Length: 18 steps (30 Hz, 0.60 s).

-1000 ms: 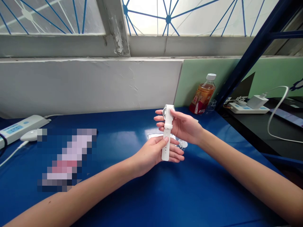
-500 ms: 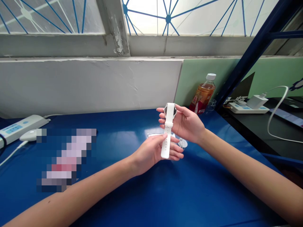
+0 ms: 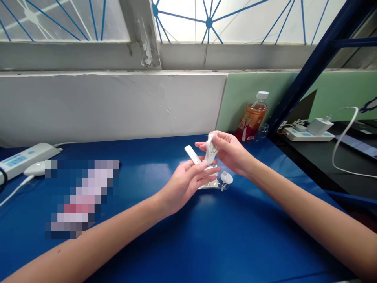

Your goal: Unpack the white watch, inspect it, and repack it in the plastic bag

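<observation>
Right hand (image 3: pixel 231 154) grasps white smartwatch (image 3: pixel 211 147) by its round case, thumb on top, fingertips curled under it, held off the table. Watch tilted, dial side toward left hand. One white strap (image 3: pixel 192 154) runs down-left from the case and lies across the top of the left forefinger, free end poking out past the knuckle side. Left hand (image 3: pixel 188 181) has fingers stretched out nearly flat, tips touching the strap just under the case; cannot tell if the thumb pins the strap. Both hands' fingertips meet at the watch.

Right under the left fingertips, on blue table (image 3: pixel 182 243): clear plastic packet (image 3: pixel 209 183). Just right of it, below the right palm, small round clear piece (image 3: pixel 227 178). Beyond the right fingers, by the green panel, bottle of amber drink (image 3: pixel 253 117), white cap, upright. Far left of the left arm: white power strip (image 3: pixel 18 159), white mouse (image 3: pixel 35 168) just beside it. Far right of the right wrist, on black desk: second power strip (image 3: pixel 309 135) with white charger (image 3: pixel 320 126) plugged in
</observation>
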Tool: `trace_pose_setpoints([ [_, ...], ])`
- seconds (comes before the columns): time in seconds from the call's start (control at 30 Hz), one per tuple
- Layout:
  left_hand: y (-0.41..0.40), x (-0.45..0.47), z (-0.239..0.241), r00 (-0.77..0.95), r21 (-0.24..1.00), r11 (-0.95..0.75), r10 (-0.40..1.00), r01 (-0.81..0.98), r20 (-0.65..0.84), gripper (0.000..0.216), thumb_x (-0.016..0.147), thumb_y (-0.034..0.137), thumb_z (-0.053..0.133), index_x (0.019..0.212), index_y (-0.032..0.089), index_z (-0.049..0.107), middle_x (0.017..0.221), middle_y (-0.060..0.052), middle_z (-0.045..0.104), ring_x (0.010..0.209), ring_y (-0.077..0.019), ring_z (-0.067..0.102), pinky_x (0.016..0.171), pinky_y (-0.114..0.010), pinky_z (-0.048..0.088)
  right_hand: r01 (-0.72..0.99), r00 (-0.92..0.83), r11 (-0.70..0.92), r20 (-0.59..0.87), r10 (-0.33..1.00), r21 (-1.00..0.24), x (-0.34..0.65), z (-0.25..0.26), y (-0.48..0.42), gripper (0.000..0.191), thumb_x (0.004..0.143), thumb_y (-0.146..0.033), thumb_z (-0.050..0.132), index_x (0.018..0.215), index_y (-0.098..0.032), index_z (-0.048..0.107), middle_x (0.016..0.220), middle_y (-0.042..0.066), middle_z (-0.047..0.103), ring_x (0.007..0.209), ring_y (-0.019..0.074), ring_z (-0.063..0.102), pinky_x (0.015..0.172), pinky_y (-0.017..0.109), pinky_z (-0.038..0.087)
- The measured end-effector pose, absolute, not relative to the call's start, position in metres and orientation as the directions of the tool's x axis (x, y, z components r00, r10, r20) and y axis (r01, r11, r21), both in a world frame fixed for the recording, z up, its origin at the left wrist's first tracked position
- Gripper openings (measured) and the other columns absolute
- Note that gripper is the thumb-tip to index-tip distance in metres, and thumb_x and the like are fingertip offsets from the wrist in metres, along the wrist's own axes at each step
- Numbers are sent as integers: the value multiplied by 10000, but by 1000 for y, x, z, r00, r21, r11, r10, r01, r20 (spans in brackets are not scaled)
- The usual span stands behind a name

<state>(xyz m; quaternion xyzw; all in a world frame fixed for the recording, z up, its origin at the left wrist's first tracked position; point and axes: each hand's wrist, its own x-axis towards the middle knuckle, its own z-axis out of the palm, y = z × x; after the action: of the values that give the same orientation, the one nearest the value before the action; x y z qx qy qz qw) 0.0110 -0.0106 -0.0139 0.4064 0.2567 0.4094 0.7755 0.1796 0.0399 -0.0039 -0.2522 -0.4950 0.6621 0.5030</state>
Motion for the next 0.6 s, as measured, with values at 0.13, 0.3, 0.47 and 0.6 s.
trace_pose_setpoints([
  [0.13, -13, 12, -13, 522, 900, 303, 847, -313, -104, 347, 847, 291, 750, 1118, 98, 650, 1104, -150, 706, 989, -261, 698, 925, -402, 512, -332, -303, 121, 228, 925, -935, 176, -8, 39, 193, 802, -388, 766, 800, -214, 683, 978, 31, 751, 818, 142, 667, 733, 266, 536],
  [0.3, -17, 13, -14, 580, 916, 309, 807, -257, -109, 417, 854, 407, 732, 1095, 78, 647, 872, -91, 709, 762, -186, 703, 787, -336, 540, -294, -303, 107, 199, 932, -950, 175, -10, 37, 217, 813, -412, 748, 792, -209, 673, 1127, 46, 723, 895, 155, 660, 735, 267, 516],
  [0.47, -20, 14, -13, 683, 901, 355, 724, -248, -97, 470, 902, 503, 633, 1108, 81, 627, 861, -111, 702, 750, -214, 714, 762, -349, 538, -326, -400, -35, 105, 910, -945, 170, -6, 32, 276, 852, -484, 686, 823, -209, 686, 1006, 60, 758, 957, 198, 677, 790, 305, 515],
  [0.6, -22, 16, -14, 734, 894, 382, 673, -234, -95, 469, 909, 524, 604, 1063, 82, 633, 855, -133, 714, 766, -234, 724, 767, -358, 545, -403, -595, -268, 28, 804, -875, 168, 1, 28, 507, 942, -584, 467, 951, -156, 738, 1057, 107, 751, 1077, 233, 662, 1004, 372, 453],
])
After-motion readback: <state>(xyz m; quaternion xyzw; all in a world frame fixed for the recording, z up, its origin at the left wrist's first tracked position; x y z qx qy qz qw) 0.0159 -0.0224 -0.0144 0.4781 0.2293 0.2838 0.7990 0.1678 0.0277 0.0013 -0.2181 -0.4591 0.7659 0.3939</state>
